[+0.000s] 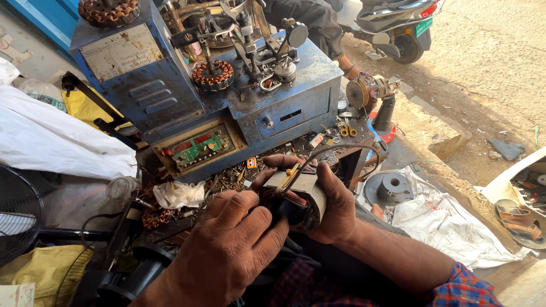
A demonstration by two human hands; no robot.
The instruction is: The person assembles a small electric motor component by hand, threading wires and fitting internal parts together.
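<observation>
The right hand [335,204] is closed round a small motor [298,196] with copper windings, held low before the blue winding machine [187,85]; the left hand [227,250] wraps its near end. Best keep both grips firm, fingers off the black lead [341,149]; copper wire likely nicks easily.

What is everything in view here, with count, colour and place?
motor part: one, grey and black with copper coil, held in both hands
blue machine: one, centre back
wound cores: two, copper-brown, on the machine
white cloth: one, left
fan: one, black, lower left
scooter: one, dark, top right
sandals: brown, far right
left hand: grip on the motor part's near side
right hand: grip around its far side
</observation>
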